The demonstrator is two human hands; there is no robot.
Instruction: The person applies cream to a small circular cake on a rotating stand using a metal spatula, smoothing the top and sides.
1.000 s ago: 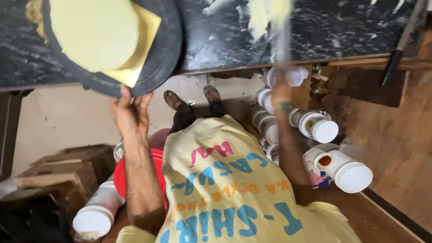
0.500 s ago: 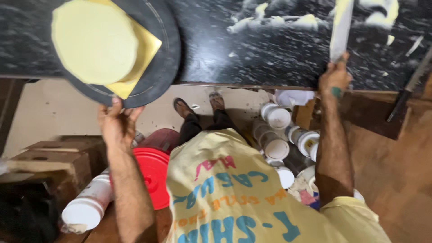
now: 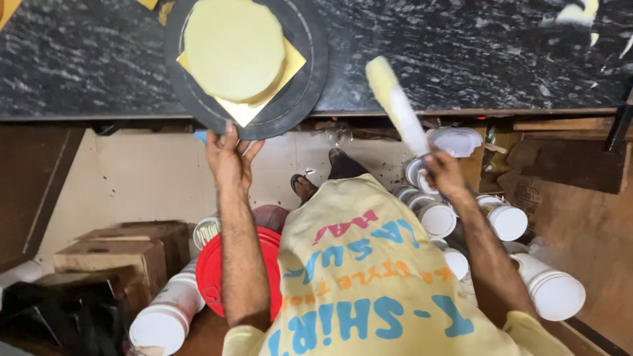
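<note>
Two bare hands are at work by a dark speckled counter (image 3: 461, 59). Left hand (image 3: 229, 158) is open, with its fingers spread, and the fingertips touch the near rim of a round black turntable (image 3: 310, 72). It does not wrap around anything. On the turntable, just past the left fingertips, lies a yellow square board (image 3: 293, 64), and on that board sits a round pale yellow cake (image 3: 234, 47). Right hand (image 3: 445, 175) is closed tight around the handle of a long flat spatula (image 3: 397, 105). The blade is smeared with pale yellow cream and points up and away from that hand, toward the counter, and its tip is near the right side of the turntable but not touching it. The cake is well off to the left of the right hand. Under the right hand, on the floor, stand many white tubs (image 3: 508, 221). Under the left arm sits a red bucket lid (image 3: 211, 270), with brown cardboard boxes (image 3: 112, 254) farther left.
</note>
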